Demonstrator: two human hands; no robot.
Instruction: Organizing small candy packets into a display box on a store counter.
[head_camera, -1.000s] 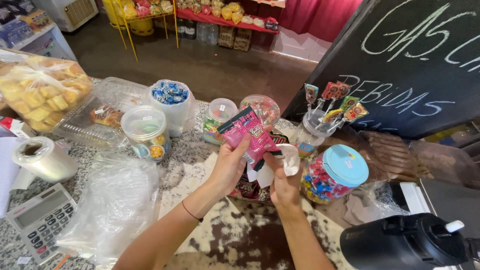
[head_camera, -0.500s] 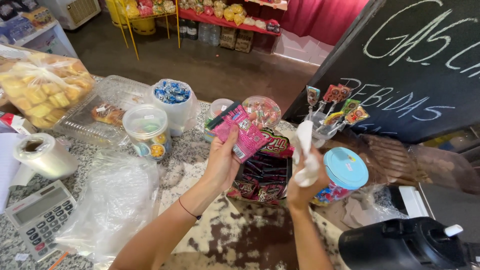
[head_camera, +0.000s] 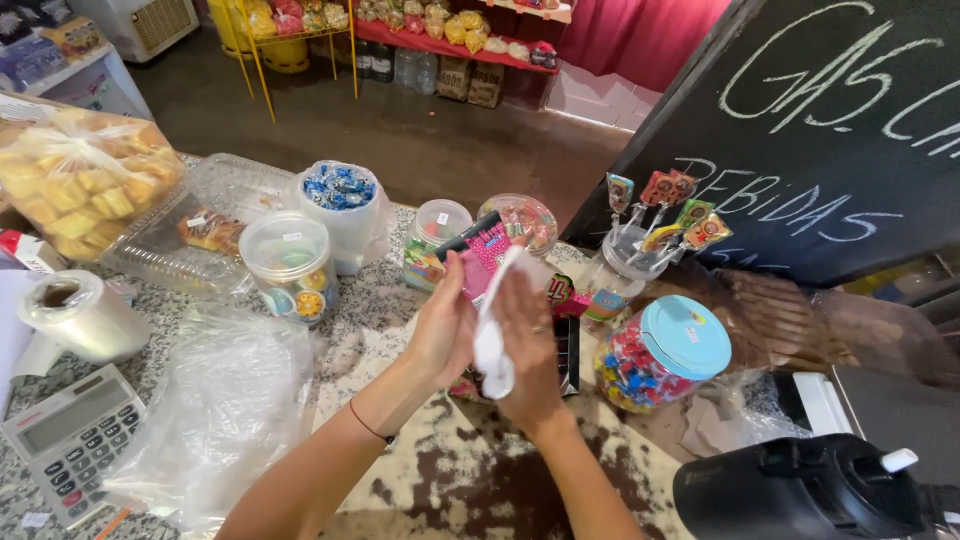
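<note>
1. Hands meet above the counter (head_camera: 420, 480): the left hand (head_camera: 440, 330) has its fingers closed around a pink packet (head_camera: 487, 255), tilting it toward the other palm.
2. Right hand (head_camera: 528, 345) lies flat against the packet with fingers nearly straight, pressing a white cloth (head_camera: 492, 345) to it, seemingly for wiping.
3. Candy jar with a blue lid (head_camera: 660, 350) stands just beside, within reach.

Calculator (head_camera: 72, 447), blue-lidded candy jar (head_camera: 660, 355)
</note>
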